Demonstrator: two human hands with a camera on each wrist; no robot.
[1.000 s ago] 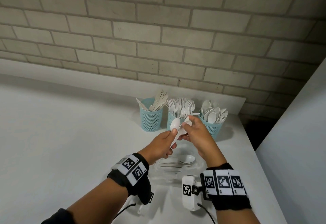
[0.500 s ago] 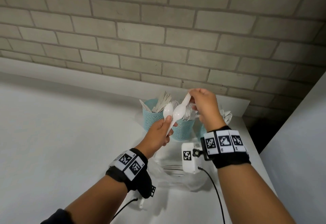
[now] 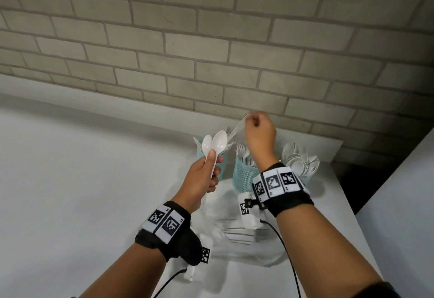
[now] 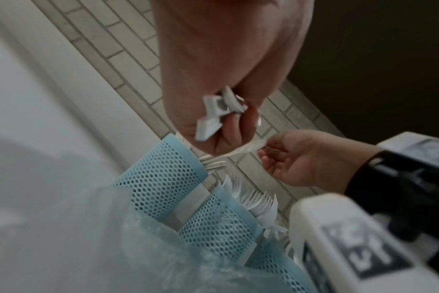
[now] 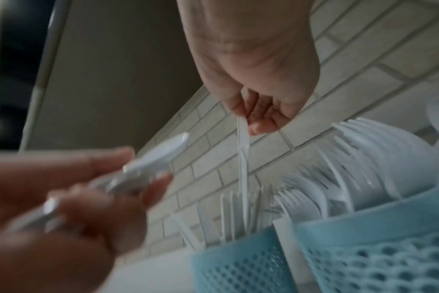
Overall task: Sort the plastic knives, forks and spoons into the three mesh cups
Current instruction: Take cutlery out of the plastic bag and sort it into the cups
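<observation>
Tabletop [image 3: 82,192] white, set against brick wall [image 3: 211,39]. Three blue mesh cups grouped at far right: knife cup [image 5: 241,263], fork cup [image 3: 243,178], spoon cup [image 3: 307,180], each already loaded. Two spoons [image 3: 216,145] gripped by handles in left hand [image 3: 202,178], fingers curled tight, bowls up. Knife [image 5: 243,158] pinched at top by right hand [image 3: 259,135] fingers, hung tip-down over knife cup.
</observation>
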